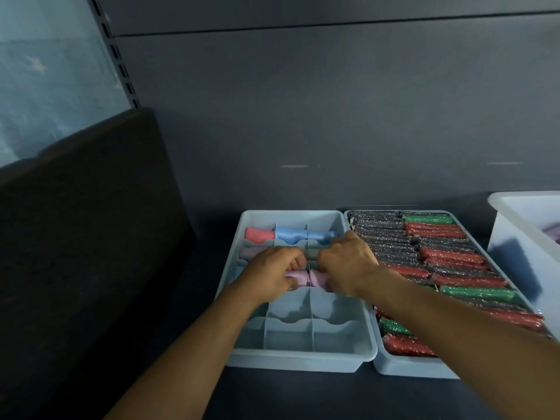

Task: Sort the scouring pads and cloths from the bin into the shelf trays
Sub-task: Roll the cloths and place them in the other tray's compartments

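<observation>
Both hands are held close together over the middle of a divided tray (pixel 303 360). The left hand (pixel 271 272) is curled round the left end of a lilac rolled cloth (pixel 306 277), and the right hand (pixel 348 263) is clamped on its right end. The cloth is held lying crosswise, low in the tray's middle rows, with a thin divider line seen at its centre. Both forearms reach in from the near edge, the right one passing over part of the neighbouring tray.

Behind everything a grey back panel (pixel 318 116) is seen, with a slotted upright (pixel 119 60) at its left. A large dark board (pixel 91 237) is leaned at the left, well apart from the trays. The trays are set on a dark shelf (pixel 303 395).

Just beside the divided tray, touching it on the right, a second tray (pixel 406 371) is packed with scouring pads (pixel 448 253) in black-silver, red and green rows. At the far right a white bin (pixel 515 213) is cut off by the frame; its contents are too blurred to name.

In the divided tray's far row a coral cloth (pixel 256 234) and blue cloths (pixel 291 234) are laid end to end, just beyond the hands. The near compartments are seen bare.
</observation>
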`<control>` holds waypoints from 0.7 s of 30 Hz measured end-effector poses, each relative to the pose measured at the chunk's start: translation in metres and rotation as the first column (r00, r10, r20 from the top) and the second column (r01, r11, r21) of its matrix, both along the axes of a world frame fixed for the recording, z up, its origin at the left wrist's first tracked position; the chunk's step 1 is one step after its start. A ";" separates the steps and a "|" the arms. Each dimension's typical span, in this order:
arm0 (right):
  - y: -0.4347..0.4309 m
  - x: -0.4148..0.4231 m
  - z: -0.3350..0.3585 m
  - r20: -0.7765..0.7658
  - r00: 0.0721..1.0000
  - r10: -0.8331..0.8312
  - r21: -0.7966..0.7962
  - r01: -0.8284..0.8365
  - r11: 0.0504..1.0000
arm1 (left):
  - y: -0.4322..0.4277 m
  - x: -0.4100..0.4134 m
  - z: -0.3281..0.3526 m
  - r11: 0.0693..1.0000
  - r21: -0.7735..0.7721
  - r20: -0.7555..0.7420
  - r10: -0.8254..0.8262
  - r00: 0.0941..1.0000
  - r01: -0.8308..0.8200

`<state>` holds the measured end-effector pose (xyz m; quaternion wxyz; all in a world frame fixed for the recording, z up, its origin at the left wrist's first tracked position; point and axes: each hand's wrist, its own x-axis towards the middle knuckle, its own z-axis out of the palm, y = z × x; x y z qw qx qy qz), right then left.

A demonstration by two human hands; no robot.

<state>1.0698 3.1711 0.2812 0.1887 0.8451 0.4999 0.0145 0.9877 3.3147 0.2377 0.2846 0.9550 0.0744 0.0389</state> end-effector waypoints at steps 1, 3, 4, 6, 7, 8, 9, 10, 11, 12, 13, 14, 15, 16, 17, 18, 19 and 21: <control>0.000 0.001 -0.002 -0.013 1.000 0.002 0.005 -0.002 1.000 | -0.001 0.000 0.002 1.000 0.012 -0.004 -0.005 1.000 0.005; -0.004 0.003 -0.002 -0.070 0.998 0.006 0.034 -0.004 0.999 | -0.002 -0.001 0.004 1.000 0.026 -0.010 -0.011 1.000 0.011; -0.007 0.005 -0.001 -0.109 0.994 0.012 0.068 -0.004 0.998 | -0.003 -0.002 0.005 1.000 0.026 -0.013 -0.004 1.000 0.004; -0.016 0.010 0.002 -0.223 0.974 0.031 0.179 0.009 0.984 | -0.007 -0.002 0.008 0.999 0.023 0.000 0.035 0.999 -0.035; -0.024 0.013 0.004 -0.288 0.957 0.043 0.242 0.029 0.970 | -0.010 -0.002 0.010 0.998 0.021 0.021 0.060 0.998 -0.061; -0.032 0.015 0.008 -0.347 0.935 0.070 0.318 0.047 0.947 | -0.015 -0.001 0.012 0.997 0.011 0.049 0.081 0.996 -0.081; -0.043 0.016 0.012 -0.394 0.915 0.084 0.377 0.078 0.923 | -0.022 0.000 0.015 0.995 -0.009 0.080 0.095 0.992 -0.095; -0.054 0.017 0.017 -0.432 0.895 0.110 0.443 0.104 0.891 | -0.030 0.003 0.019 0.994 -0.038 0.112 0.103 0.988 -0.100; -0.067 0.018 0.022 -0.442 0.888 0.130 0.504 0.125 0.855 | -0.041 0.006 0.023 0.993 -0.071 0.145 0.105 0.984 -0.095; -0.081 0.019 0.026 -0.435 0.888 0.148 0.568 0.143 0.811 | -0.054 0.010 0.028 0.991 -0.106 0.175 0.102 0.979 -0.085; -0.097 0.020 0.031 -0.422 0.895 0.145 0.617 0.167 0.769 | -0.069 0.015 0.033 0.988 -0.139 0.201 0.097 0.975 -0.070; -0.114 0.023 0.033 -0.407 0.902 0.141 0.668 0.188 0.720 | -0.086 0.020 0.039 0.985 -0.164 0.218 0.087 0.972 -0.052; -0.132 0.028 0.036 -0.382 0.915 0.134 0.721 0.204 0.662 | -0.104 0.026 0.044 0.984 -0.178 0.228 0.068 0.971 -0.027; -0.152 0.034 0.039 -0.355 0.927 0.120 0.774 0.220 0.593 | -0.124 0.034 0.049 0.983 -0.184 0.235 0.041 0.971 0.003; -0.172 0.043 0.041 -0.354 0.931 0.089 0.810 0.257 0.527 | -0.145 0.042 0.054 0.982 -0.187 0.247 0.012 0.969 0.035; -0.193 0.056 0.043 -0.370 0.928 0.053 0.831 0.305 0.466 | -0.165 0.050 0.060 0.980 -0.186 0.261 -0.016 0.965 0.067; -0.215 0.069 0.045 -0.400 0.916 0.011 0.837 0.361 0.412 | -0.184 0.061 0.063 0.979 -0.180 0.267 -0.043 0.963 0.093; -0.257 0.099 0.048 -0.466 0.879 -0.099 0.811 0.469 0.349 | -0.224 0.082 0.069 0.976 -0.170 0.261 -0.092 0.961 0.139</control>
